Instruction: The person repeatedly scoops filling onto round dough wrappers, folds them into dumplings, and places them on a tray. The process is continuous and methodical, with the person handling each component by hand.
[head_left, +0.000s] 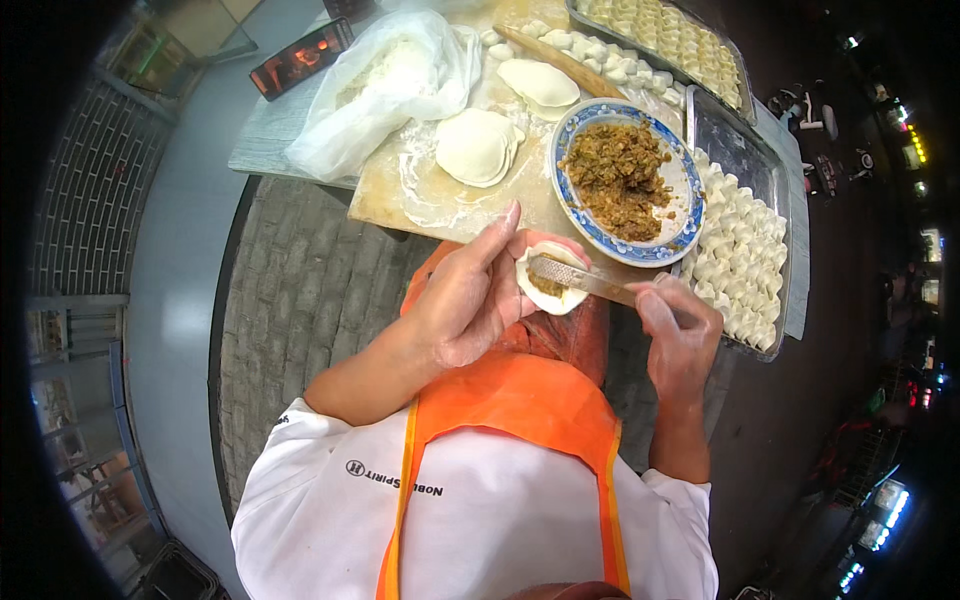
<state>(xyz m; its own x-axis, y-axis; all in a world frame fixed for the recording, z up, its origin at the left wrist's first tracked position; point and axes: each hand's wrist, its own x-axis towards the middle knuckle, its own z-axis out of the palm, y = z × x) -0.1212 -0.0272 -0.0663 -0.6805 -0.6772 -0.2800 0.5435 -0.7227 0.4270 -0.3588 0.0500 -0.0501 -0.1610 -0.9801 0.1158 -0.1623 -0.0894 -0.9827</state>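
A round dumpling wrapper (553, 303) with brown filling lies in my left hand (480, 289), cupped under it with the thumb raised. My right hand (682, 334) grips a flat metal spatula (592, 284), its textured tip pressed on the filling in the wrapper. Just beyond my hands, an oval blue-and-white plate (564, 196) holds more of the brown minced filling (619, 180). Left of the plate, a stack of round wrappers (477, 148) rests on the floured wooden board (382, 199). More wrappers (538, 84) lie farther back.
Metal trays of shaped dumplings stand at the right (784, 300) and far right back (739, 75). A wooden rolling pin (562, 62) lies by dough pieces (615, 64). A plastic bag of flour (397, 82) and a phone (301, 58) are at the back left.
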